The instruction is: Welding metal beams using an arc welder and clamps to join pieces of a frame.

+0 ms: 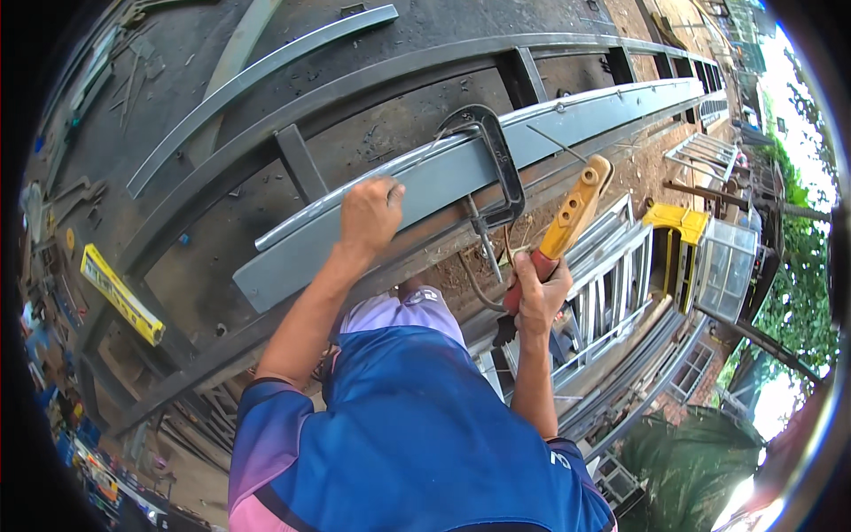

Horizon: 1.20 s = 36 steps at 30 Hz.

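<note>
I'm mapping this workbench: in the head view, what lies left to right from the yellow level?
yellow level → left hand on the grey steel bar → black C-clamp → right hand holding the yellow electrode holder

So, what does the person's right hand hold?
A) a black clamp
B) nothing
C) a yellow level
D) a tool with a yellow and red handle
D: the right hand grips a tool with a yellow and red handle beside the black clamp, while the left hand rests on the grey metal bar.
</note>
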Tool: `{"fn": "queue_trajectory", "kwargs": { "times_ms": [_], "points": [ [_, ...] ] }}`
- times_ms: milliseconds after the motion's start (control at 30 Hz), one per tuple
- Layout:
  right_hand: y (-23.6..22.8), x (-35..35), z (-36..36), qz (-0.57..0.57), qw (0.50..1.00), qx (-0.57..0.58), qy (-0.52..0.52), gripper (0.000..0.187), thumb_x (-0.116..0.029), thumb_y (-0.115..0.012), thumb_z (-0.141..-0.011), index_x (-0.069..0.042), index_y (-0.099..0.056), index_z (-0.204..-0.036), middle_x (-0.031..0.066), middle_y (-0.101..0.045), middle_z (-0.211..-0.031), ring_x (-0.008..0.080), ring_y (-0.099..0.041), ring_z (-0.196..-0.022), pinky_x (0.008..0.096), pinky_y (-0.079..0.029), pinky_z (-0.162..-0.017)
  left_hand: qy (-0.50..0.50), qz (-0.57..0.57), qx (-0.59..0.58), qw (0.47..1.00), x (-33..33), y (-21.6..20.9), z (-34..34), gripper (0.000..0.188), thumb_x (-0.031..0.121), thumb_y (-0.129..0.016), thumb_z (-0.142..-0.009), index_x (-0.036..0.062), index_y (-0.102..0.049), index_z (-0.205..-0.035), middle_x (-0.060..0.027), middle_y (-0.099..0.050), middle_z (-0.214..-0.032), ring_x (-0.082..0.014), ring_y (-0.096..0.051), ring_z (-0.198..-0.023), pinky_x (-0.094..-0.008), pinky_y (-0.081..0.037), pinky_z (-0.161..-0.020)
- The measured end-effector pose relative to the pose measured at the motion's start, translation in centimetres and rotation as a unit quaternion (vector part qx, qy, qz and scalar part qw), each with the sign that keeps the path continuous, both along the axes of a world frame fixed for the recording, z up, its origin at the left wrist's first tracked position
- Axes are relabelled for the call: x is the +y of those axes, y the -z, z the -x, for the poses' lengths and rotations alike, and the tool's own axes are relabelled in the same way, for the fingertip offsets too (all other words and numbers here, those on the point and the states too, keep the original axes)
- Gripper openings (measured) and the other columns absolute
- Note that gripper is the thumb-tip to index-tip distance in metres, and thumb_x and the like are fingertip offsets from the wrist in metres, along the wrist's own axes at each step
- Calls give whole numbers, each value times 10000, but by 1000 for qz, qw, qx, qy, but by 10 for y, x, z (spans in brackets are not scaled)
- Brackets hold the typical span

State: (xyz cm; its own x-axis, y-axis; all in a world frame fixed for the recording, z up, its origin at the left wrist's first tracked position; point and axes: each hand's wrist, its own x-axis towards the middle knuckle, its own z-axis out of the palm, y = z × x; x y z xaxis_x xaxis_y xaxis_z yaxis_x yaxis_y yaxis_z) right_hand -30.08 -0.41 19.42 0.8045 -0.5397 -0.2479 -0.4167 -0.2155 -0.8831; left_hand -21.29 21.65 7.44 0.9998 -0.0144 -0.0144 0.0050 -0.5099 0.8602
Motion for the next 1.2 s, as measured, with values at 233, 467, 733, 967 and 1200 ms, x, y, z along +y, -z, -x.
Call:
{"fn": "queue_trajectory", "kwargs": {
  "times_ms": [233, 467, 733, 967, 1200],
  "points": [
    [-31, 4, -21, -35, 997, 23, -61, 239, -220, -625, -932, 1, -558, -994, 34, -593, -759, 88, -561, -598, 223, -447, -542, 86, -42, 19, 995, 28, 20, -33, 145, 135, -682, -833, -4, -709, -862, -191, -684, -862, -367, -662, -812, -431, -516, -748],
    [-28, 18, -22, 46, 991, 90, -88, 274, -272, -610, -957, -7, -563, -1009, 28, -602, -774, 87, -562, -620, 220, -451, -560, 74, 0, 10, 997, 40, 15, -30, 144, 146, -645, -858, 19, -705, -887, -175, -670, -875, -377, -651, -832, -451, -517, -741],
    [-16, 24, -9, 61, 989, 101, -94, 276, -304, -603, -971, -30, -578, -982, 13, -592, -746, 82, -553, -617, 221, -441, -545, 54, -68, 15, 996, 30, 27, -15, 139, 140, -653, -862, 11, -688, -899, -161, -672, -917, -353, -649, -864, -423, -510, -782],
    [-17, 27, 1, 41, 993, 82, -71, 264, -306, -578, -991, -52, -568, -920, 2, -555, -710, 79, -529, -575, 220, -414, -491, -15, -109, 13, 994, 6, 39, -31, 177, 145, -596, -875, 8, -628, -983, -204, -670, -916, -396, -647, -896, -512, -494, -795],
    [2, 11, 6, -19, 995, 4, -93, 276, -307, -614, -974, -36, -559, -968, 13, -547, -701, 82, -525, -546, 217, -412, -458, 4, -36, 193, 981, 11, 64, -67, 270, 226, -518, -913, 28, -623, -1064, -257, -684, -950, -454, -644, -942, -550, -494, -833]
  ]
}}
